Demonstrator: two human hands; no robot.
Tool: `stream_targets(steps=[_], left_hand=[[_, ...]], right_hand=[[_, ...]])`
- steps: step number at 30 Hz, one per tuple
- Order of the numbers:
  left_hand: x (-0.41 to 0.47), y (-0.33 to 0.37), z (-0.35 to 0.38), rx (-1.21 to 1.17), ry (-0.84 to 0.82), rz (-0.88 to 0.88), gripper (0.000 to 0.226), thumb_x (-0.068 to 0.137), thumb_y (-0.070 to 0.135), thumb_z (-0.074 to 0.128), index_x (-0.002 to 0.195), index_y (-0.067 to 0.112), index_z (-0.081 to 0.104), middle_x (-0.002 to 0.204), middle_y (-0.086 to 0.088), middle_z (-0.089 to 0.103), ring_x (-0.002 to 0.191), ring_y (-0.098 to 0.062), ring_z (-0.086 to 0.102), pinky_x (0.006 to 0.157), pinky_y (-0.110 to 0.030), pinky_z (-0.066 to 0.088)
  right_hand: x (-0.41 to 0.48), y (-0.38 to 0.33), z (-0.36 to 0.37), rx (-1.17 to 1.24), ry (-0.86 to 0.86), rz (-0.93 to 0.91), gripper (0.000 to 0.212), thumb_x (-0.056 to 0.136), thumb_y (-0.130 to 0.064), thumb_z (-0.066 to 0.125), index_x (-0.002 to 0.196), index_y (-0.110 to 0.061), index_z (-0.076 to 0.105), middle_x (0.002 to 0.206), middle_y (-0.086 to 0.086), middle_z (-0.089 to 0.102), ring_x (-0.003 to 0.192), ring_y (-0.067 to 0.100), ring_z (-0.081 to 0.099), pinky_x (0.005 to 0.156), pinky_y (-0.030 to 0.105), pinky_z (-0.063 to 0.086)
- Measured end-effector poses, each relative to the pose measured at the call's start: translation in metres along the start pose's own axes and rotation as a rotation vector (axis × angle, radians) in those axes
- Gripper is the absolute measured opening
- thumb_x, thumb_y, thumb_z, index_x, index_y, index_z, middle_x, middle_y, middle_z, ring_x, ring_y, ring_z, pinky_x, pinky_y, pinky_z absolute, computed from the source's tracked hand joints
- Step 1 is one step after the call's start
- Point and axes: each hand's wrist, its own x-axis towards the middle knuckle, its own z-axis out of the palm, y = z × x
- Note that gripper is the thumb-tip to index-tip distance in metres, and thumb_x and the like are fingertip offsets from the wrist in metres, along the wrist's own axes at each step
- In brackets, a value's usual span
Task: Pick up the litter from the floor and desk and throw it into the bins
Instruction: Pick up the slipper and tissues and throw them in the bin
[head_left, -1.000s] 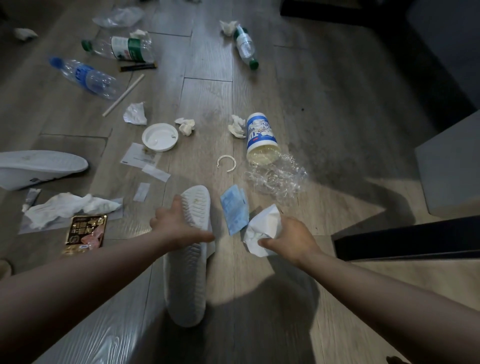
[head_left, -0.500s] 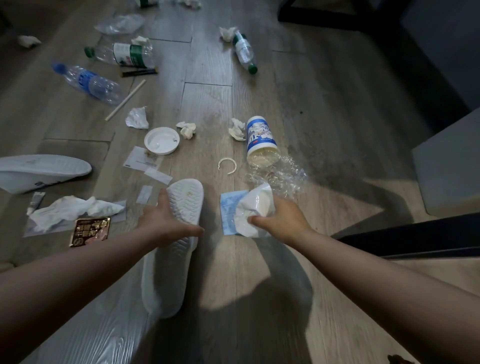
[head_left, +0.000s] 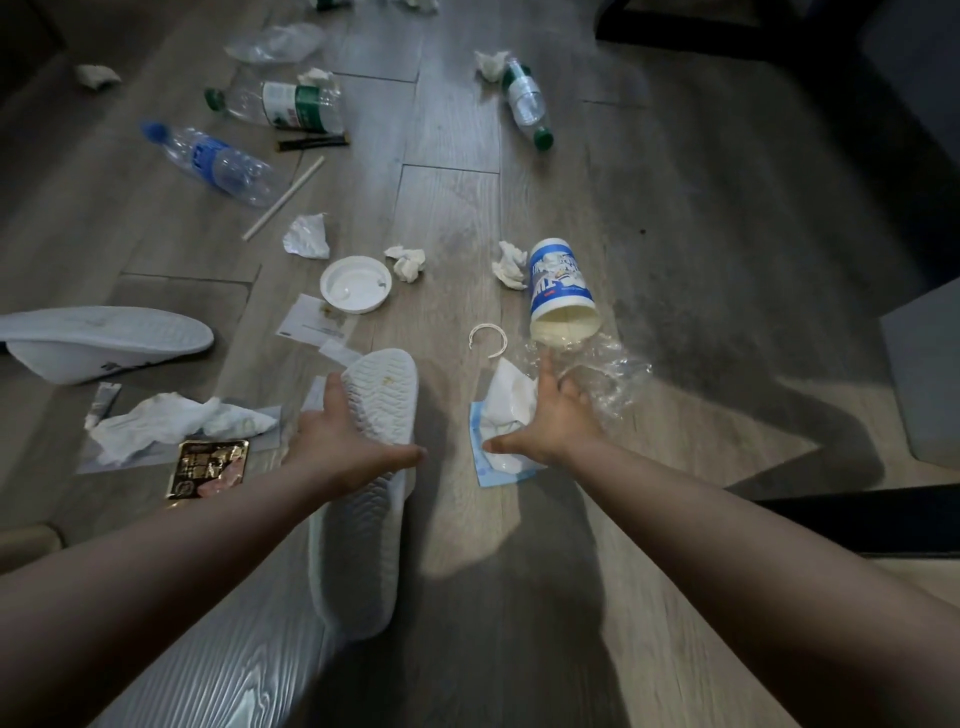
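Litter lies scattered over the wooden floor. My left hand (head_left: 337, 447) grips a white slipper (head_left: 363, 525) that lies sole up in front of me. My right hand (head_left: 550, 421) holds a crumpled white paper (head_left: 506, 400) under its palm, above a blue packet (head_left: 485, 470) on the floor. Its fingers stretch out onto a clear plastic wrap (head_left: 610, 374). Just beyond lie a tipped blue-and-white cup (head_left: 558, 291) and a thin white ring (head_left: 487, 338).
Further out lie a white lid (head_left: 355, 284), tissue wads (head_left: 408, 260), a straw (head_left: 283, 197) and three plastic bottles (head_left: 218, 163) (head_left: 291, 106) (head_left: 527, 101). At left are a second slipper (head_left: 104, 338), white tissues (head_left: 171, 423) and a gold wrapper (head_left: 210, 465). Dark furniture (head_left: 919, 364) stands at right.
My right hand has carried the white paper forward over the blue packet and spread its fingers onto the clear plastic wrap. My left hand has shifted the slipper slightly left.
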Motion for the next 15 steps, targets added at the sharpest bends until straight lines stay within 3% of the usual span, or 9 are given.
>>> stream_targets(steps=[3, 6, 10, 15], left_hand=[[0.004, -0.002, 0.001, -0.002, -0.007, -0.014, 0.143, 0.048, 0.063, 0.084, 0.15, 0.029, -0.01, 0.157, -0.016, 0.015, 0.142, -0.038, 0.021, 0.11, -0.051, 0.03], [0.007, -0.003, 0.002, -0.01, -0.023, -0.017, 0.142, 0.049, 0.062, 0.084, 0.15, 0.03, -0.011, 0.157, -0.016, 0.013, 0.141, -0.039, 0.022, 0.109, -0.052, 0.031], [0.006, -0.001, 0.001, -0.028, -0.035, -0.024, 0.14, 0.052, 0.061, 0.083, 0.151, 0.03, -0.01, 0.157, -0.017, 0.014, 0.141, -0.039, 0.022, 0.109, -0.05, 0.032], [0.001, 0.0, -0.005, -0.054, -0.061, -0.004, 0.139, 0.054, 0.059, 0.084, 0.151, 0.026, -0.01, 0.158, -0.015, 0.013, 0.142, -0.037, 0.021, 0.111, -0.049, 0.031]], right_hand=[[0.002, -0.001, 0.009, 0.001, 0.067, -0.041, 0.108, 0.06, -0.051, 0.082, 0.145, -0.019, 0.024, 0.139, 0.01, 0.036, 0.127, 0.032, 0.042, 0.101, 0.044, 0.042], [0.003, 0.001, 0.014, 0.076, 0.036, -0.052, 0.081, 0.067, -0.042, 0.08, 0.135, -0.017, 0.042, 0.13, 0.008, 0.052, 0.116, 0.028, 0.055, 0.094, 0.04, 0.048], [0.003, 0.008, 0.01, 0.204, 0.067, -0.017, 0.057, 0.072, -0.031, 0.077, 0.123, -0.015, 0.056, 0.119, 0.005, 0.063, 0.108, 0.026, 0.06, 0.081, 0.028, 0.045], [-0.005, 0.017, 0.003, 0.354, 0.069, 0.055, 0.047, 0.072, -0.019, 0.079, 0.114, -0.009, 0.062, 0.112, 0.007, 0.066, 0.101, 0.024, 0.062, 0.077, 0.03, 0.045]])
